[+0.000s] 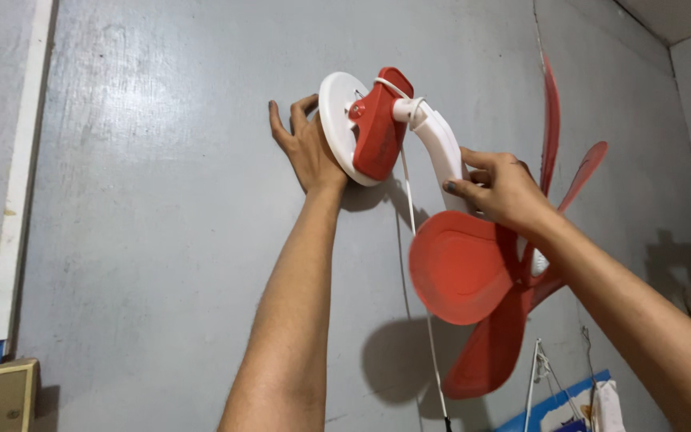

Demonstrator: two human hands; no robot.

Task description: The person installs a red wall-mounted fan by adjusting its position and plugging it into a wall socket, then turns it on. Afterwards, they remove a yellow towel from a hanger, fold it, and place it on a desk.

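A red and white wall fan is held up against a grey wall [161,200]. Its round white mounting base [336,112] lies against the wall, with a red bracket [379,128] on it. My left hand [304,144] presses flat on the wall and cups the base's left rim. My right hand [499,186] grips the white neck [441,144] of the fan. Below it hang the red blades [461,268], without a guard. A thin white cord [411,224] dangles from the bracket down the wall.
A white strip of trim [17,176] runs down the wall at the left, above a wooden box [1,392]. At the bottom right sit a blue and white item [569,404] and thin wires [536,368]. The wall meets another at the right corner.
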